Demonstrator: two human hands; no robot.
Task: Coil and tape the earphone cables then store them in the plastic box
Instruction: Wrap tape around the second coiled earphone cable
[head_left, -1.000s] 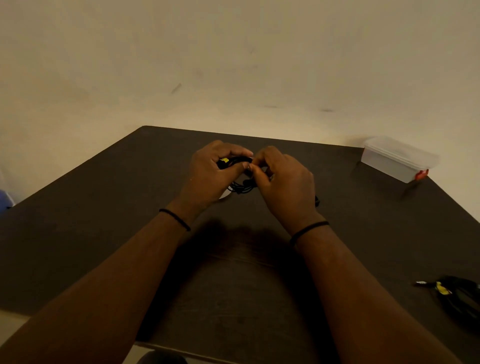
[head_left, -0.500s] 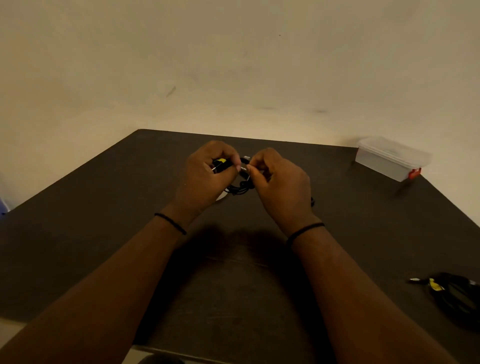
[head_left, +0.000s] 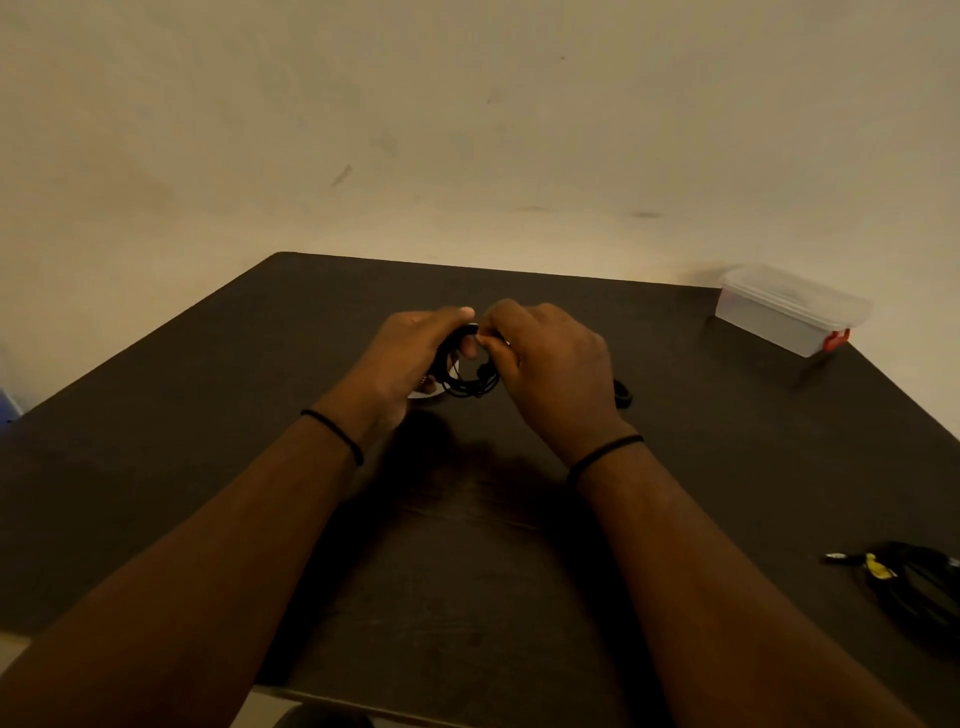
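A black coiled earphone cable (head_left: 464, 376) hangs between both hands above the middle of the dark table (head_left: 208, 415). My left hand (head_left: 410, 353) grips the coil's left side, thumb on top. My right hand (head_left: 550, 364) pinches the coil's upper edge with its fingertips. The yellow tape on the coil is hidden by the fingers. A clear plastic box (head_left: 789, 309) with a lid and a red clasp stands closed at the far right of the table. A second black coiled cable (head_left: 914, 577) with a yellow tape band lies at the right edge.
A white round thing (head_left: 428, 392), perhaps a tape roll, lies on the table under my left hand, mostly hidden. A small black object (head_left: 622, 393) sits just right of my right hand. A beige wall stands behind the table.
My left hand has turned so its thumb lies along the coil's top, and the yellow tape no longer shows. The coil has rotated slightly between the hands.
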